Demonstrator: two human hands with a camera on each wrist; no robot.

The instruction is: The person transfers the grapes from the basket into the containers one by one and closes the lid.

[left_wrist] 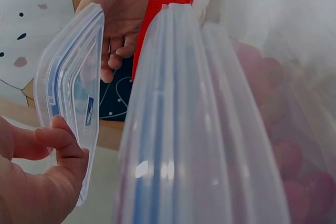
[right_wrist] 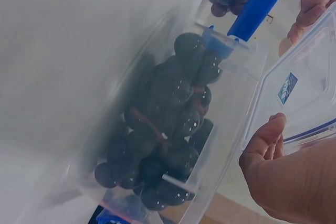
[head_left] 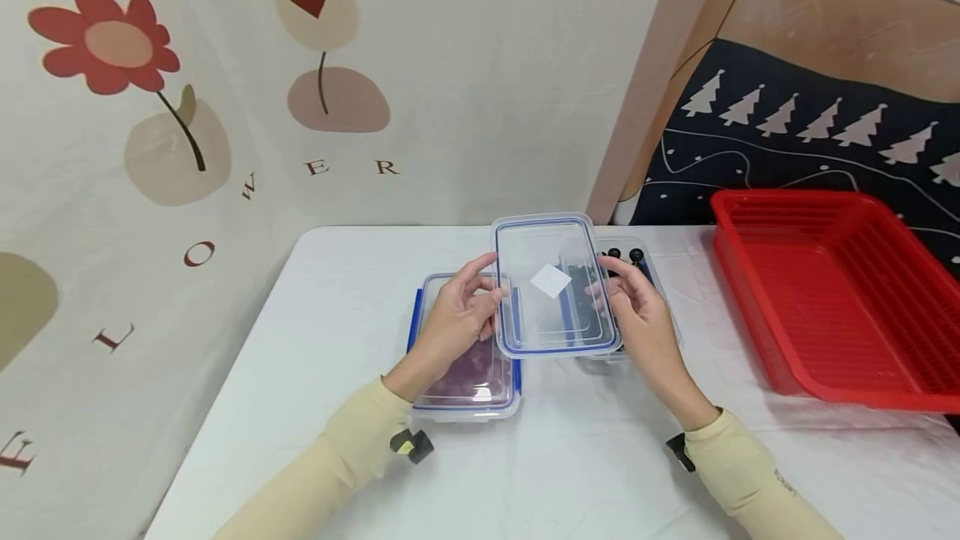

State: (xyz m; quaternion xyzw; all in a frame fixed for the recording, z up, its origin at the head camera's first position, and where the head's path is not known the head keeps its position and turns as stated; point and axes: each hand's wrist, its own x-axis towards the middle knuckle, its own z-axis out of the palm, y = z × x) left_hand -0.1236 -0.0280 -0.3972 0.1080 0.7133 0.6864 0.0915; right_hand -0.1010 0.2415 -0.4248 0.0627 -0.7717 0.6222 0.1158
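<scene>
A clear rectangular lid (head_left: 547,319) with a blue seal and a white label is held up over the table, tilted. My left hand (head_left: 456,315) pinches its left edge, and on the right edge my right hand (head_left: 643,315) grips it between thumb and fingers. Behind and below the lid stands an uncovered clear container (right_wrist: 228,108) of dark grapes (right_wrist: 168,129), partly hidden in the head view. To the left, beneath my left hand, is a lidded container (head_left: 465,414) with blue side clips; reddish-purple grapes (left_wrist: 291,161) show through its wall.
A large red plastic basket (head_left: 795,290) stands at the right of the table. White cloth covers the tabletop (head_left: 330,315). Behind it hangs a printed curtain (head_left: 480,65) with flowers and letters, beside a dark tree-patterned cloth (head_left: 795,148).
</scene>
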